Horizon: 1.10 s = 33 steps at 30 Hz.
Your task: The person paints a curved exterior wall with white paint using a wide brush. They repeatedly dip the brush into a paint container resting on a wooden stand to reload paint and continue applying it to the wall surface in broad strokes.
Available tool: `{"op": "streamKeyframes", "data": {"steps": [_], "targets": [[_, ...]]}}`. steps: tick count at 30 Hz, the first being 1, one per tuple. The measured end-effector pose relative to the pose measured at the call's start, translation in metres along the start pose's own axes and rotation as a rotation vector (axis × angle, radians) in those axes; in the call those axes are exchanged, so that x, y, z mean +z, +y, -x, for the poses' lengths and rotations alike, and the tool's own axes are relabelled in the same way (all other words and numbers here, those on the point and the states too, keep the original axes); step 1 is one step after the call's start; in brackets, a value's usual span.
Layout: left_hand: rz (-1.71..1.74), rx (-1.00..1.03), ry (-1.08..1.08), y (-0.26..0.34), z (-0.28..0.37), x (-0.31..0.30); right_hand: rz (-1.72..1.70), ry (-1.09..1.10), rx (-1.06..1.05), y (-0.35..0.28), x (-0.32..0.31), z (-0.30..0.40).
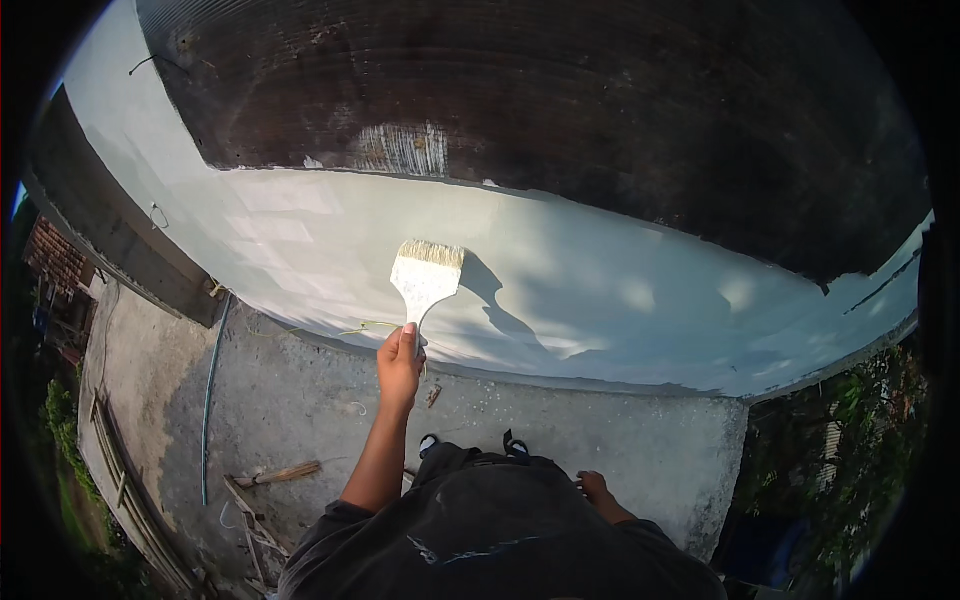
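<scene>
My left hand grips the handle of a wide flat paintbrush, bristles upward. Pale paint coats the brush head. Behind it stands a wall painted whitish, and the brush throws a dark shadow to its right there. Whether the bristles touch the wall, I cannot tell. Above the pale band is a dark brown panel with a patch of white streaks near its lower edge. My right hand hangs low beside my body, fingers partly curled and partly hidden; no object shows in it.
A blue-grey pipe lies on the concrete floor to the left. Wood scraps and long poles lie nearer the left edge. A yellow cord runs along the wall's foot. The floor ends at a drop-off on the right, beside foliage.
</scene>
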<state>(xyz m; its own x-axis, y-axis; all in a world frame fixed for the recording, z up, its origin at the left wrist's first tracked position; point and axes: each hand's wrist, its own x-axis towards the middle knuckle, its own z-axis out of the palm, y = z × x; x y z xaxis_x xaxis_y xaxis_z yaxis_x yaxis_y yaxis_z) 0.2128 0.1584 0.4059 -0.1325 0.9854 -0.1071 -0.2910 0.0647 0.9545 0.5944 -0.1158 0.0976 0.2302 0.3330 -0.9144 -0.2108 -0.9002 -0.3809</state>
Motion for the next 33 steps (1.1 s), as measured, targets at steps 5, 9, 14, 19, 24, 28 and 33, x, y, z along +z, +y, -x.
{"op": "streamKeyframes", "data": {"steps": [5,9,14,19,24,28,33], "targets": [[-0.151,0.276,-0.128,0.056,-0.034,0.028,0.374,0.008,-0.237,-0.028,0.034,0.016],[-0.386,0.298,-0.092,0.033,-0.053,0.016,0.297,0.004,-0.286,-0.048,0.071,0.019],[-0.42,-0.053,-0.164,-0.043,-0.047,-0.05,0.081,0.001,-0.168,-0.059,0.097,0.029],[-0.437,-0.349,-0.19,-0.059,-0.037,-0.117,0.073,0.096,-0.088,-0.036,0.112,0.04],[-0.12,-0.022,-0.137,0.011,-0.043,-0.123,0.552,0.104,-0.427,0.021,0.11,0.028],[-0.021,0.21,-0.105,0.024,-0.077,-0.119,1.161,0.165,-0.734,0.099,0.088,-0.047],[-0.333,0.111,-0.003,-0.064,-0.114,-0.146,0.999,0.208,-0.742,0.084,0.076,-0.079]]}}
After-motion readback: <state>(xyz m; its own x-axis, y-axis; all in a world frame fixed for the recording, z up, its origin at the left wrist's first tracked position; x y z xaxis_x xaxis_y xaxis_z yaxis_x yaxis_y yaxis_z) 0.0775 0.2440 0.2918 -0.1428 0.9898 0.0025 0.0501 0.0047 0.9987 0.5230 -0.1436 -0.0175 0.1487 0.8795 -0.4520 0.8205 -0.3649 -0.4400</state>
